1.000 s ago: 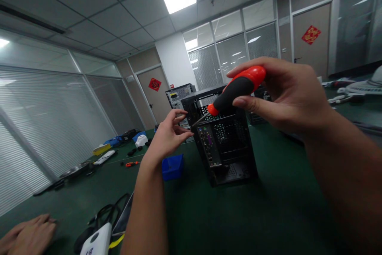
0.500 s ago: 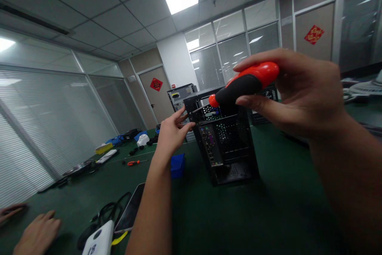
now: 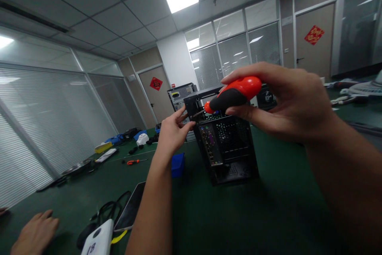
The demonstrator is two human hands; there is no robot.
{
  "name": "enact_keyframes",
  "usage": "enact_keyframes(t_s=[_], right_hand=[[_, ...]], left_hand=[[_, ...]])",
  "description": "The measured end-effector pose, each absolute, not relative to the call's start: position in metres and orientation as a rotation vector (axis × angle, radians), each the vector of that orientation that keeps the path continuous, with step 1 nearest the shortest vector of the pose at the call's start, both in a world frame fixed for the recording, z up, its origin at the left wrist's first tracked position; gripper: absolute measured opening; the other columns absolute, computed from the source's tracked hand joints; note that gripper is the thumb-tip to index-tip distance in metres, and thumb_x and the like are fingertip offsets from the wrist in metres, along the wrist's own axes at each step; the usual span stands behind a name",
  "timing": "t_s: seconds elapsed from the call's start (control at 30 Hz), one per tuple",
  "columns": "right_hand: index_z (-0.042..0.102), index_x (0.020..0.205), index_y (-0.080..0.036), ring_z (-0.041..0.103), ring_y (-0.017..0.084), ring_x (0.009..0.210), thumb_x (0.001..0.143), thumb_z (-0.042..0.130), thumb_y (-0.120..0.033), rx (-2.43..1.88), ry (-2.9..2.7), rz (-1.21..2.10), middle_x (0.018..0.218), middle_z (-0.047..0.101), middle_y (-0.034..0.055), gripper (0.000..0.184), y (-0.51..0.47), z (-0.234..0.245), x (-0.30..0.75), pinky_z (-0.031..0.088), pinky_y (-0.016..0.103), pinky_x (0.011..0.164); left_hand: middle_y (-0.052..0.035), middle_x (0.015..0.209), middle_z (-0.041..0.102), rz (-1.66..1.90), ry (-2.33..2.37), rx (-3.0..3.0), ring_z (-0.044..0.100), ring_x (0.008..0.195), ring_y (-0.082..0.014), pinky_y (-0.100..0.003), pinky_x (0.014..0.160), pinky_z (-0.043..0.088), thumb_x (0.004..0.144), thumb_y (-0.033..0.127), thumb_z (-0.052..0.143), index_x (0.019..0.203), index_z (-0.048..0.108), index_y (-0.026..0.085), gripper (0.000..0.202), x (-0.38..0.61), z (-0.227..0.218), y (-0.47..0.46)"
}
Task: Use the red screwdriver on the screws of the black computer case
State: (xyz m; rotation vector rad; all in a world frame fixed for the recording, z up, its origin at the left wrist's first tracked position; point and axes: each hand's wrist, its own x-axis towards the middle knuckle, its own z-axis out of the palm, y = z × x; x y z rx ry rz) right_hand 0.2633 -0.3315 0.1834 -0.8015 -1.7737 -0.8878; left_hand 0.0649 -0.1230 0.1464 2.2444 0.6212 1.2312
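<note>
A black computer case (image 3: 238, 147) stands on the green table, its back panel with the port strip (image 3: 211, 145) turned towards me. My left hand (image 3: 171, 133) is closed on the case's upper left edge, fingers behind and thumb in front. In my right hand (image 3: 295, 106) is a red and black screwdriver (image 3: 234, 95), gripped by its handle between thumb and fingers. Its thin shaft points left and down to the case's upper left corner, close to my left thumb. Whether the tip sits in a screw is too small to tell.
A blue box (image 3: 178, 165) is left of the case; another computer case (image 3: 176, 95) stands behind. A phone (image 3: 131, 207), cables and a white device (image 3: 98, 239) lie front left, near another person's hand (image 3: 37, 233). A second screwdriver (image 3: 135, 162) lies further left.
My right hand and the screwdriver have moved left and a little down, with the handle lower. My left hand stays on the case edge. The other person's further hand has drawn left.
</note>
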Motion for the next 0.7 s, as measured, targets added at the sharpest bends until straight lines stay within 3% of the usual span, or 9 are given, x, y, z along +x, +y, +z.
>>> enact_keyframes(t_s=[0.17,0.33,0.5,0.7], right_hand=[[0.065,0.126,-0.019,0.065,0.015,0.103,0.092,0.074,-0.035,-0.833,-1.786,-0.918,0.118,0.064,0.0011,0.038,-0.331,0.184,0.263,0.055,0.026,0.093],[0.064,0.127,-0.019,0.064,0.016,0.103,0.091,0.073,-0.034,-0.811,-1.806,-0.936,0.118,0.064,0.0022,0.040,-0.331,0.182,0.259,0.054,0.028,0.094],[0.063,0.127,-0.019,0.063,0.016,0.106,0.094,0.069,-0.032,-0.799,-1.838,-0.945,0.119,0.064,0.0020,0.036,-0.330,0.182,0.254,0.051,0.028,0.096],[0.061,0.126,-0.013,0.060,0.019,0.106,0.092,0.067,-0.025,-0.788,-1.857,-1.047,0.119,0.062,0.0039,0.037,-0.332,0.182,0.250,0.046,0.032,0.090]], left_hand=[[-0.0108,0.141,0.065,1.233,0.595,2.235,0.071,0.119,-0.0272,-0.047,0.098,0.066,0.081,0.023,0.075,0.150,0.050,0.027,0.074,0.065,0.148,-0.125],[-0.0127,0.139,0.066,1.228,0.622,2.253,0.074,0.110,-0.0267,-0.049,0.094,0.067,0.081,0.026,0.076,0.151,0.049,0.027,0.075,0.065,0.148,-0.125],[-0.0133,0.140,0.065,1.236,0.603,2.277,0.073,0.112,-0.0274,-0.047,0.094,0.066,0.081,0.029,0.077,0.151,0.049,0.026,0.075,0.065,0.148,-0.124],[-0.0124,0.138,0.067,1.239,0.636,2.312,0.075,0.097,-0.0232,-0.047,0.092,0.066,0.082,0.029,0.075,0.146,0.054,0.025,0.068,0.064,0.150,-0.128]])
